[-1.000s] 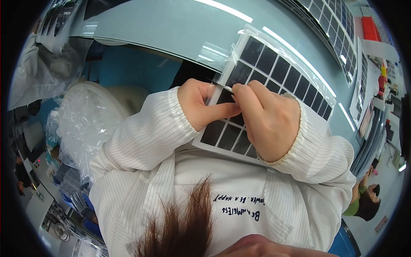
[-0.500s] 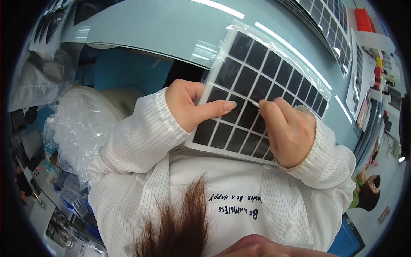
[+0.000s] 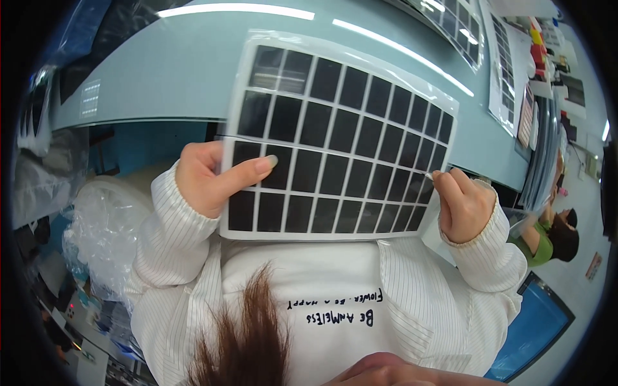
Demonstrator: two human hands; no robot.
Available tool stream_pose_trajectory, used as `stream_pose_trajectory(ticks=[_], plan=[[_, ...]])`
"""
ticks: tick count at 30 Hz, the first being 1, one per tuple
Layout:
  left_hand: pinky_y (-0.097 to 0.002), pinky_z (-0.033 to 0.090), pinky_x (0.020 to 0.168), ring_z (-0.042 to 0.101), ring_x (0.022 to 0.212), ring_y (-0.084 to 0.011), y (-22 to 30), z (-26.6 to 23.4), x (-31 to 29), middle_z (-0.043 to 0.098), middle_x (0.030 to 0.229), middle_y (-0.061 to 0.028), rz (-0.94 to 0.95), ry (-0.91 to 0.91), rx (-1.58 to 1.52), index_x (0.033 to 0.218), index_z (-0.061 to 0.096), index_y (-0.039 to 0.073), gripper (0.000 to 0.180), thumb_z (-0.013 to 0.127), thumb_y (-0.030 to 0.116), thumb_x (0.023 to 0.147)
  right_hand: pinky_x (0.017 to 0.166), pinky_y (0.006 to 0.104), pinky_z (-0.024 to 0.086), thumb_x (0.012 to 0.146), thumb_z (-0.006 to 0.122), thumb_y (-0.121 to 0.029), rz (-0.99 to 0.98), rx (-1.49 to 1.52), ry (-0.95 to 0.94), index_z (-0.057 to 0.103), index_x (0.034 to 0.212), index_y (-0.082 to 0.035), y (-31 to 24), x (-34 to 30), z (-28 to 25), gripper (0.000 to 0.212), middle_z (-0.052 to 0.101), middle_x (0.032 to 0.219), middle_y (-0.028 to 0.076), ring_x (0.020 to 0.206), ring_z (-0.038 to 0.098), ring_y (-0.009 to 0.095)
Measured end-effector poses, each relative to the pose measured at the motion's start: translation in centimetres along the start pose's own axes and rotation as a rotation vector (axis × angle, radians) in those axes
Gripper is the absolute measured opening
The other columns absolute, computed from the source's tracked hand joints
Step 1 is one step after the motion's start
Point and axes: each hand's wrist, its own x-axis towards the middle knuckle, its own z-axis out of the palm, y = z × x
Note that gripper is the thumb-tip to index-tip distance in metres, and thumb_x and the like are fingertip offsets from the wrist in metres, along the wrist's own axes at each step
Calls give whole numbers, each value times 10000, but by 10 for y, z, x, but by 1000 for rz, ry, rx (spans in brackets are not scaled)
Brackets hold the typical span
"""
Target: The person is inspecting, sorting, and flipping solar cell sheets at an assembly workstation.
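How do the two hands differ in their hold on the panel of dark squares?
The left hand grips the panel at its left edge, thumb flat across the front. The right hand is curled at the right edge, pinching something thin. Both wear white striped sleeves.

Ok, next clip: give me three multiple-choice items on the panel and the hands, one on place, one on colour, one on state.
1. Where is the left hand on the panel?
A. at its left edge, thumb across the front
B. at its top edge
C. off it

2. What colour are the panel's cells?
A. red
B. black, with white lines between
C. yellow

3. What is the right hand doing?
A. lying flat and open on the panel
B. hanging clear of it
C. pinching something small and pale at the panel's right edge

Answers:
1 A, the thumb lies over the lower-left cells.
2 B, dark squares sit in a white grid.
3 C, the fingertips meet at that edge.
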Motion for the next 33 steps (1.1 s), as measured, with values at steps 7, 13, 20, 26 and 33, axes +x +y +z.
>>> stream_pose_trajectory(ticks=[7, 13, 20, 26, 33], plan=[[-227, 459, 575, 575, 623, -89, 14, -10, -7, 638, 687, -49, 52, 94, 58, 756, 651, -31, 192, 682, 157, 778, 509, 376, 439, 677, 608, -39, 231, -191, -46, 527, 746, -17, 47, -36, 12, 108, 538, 666, 133, 568, 550, 326], [-212, 358, 460, 495, 502, -82, 18, -19, -25, 594, 624, -44, 251, -63, 299, 651, 632, -7, 177, 696, 124, 751, 497, 300, 390, 711, 587, 8, 200, 228, -9, 571, 835, -22, 53, -42, -25, 129, 523, 659, 95, 526, 505, 215], [-217, 350, 449, 497, 485, -97, 45, 1, -29, 595, 617, -74, 451, -158, 493, 646, 634, -19, 132, 702, 70, 717, 605, 160, 303, 882, 426, -82, 279, 1117, 463, 423, 1162, -6, 39, -14, -17, 290, 471, 905, 41, 713, 375, 47], [-233, 363, 445, 521, 490, -121, 57, 15, -29, 599, 600, -83, 593, -193, 579, 634, 631, -19, 117, 702, 40, 707, 506, 154, 296, 843, 580, -108, 22, 1549, 182, 507, 988, -71, 7, 32, 17, 167, 536, 813, -31, 571, 367, 11], [-246, 367, 461, 517, 503, -125, 89, 24, -25, 592, 593, -91, 651, -285, 654, 651, 638, -19, 94, 710, 25, 692, 475, 213, 314, 697, 730, -59, -161, 1359, -122, 672, 775, -3, -17, 55, 21, 112, 599, 670, 42, 517, 422, 61]])
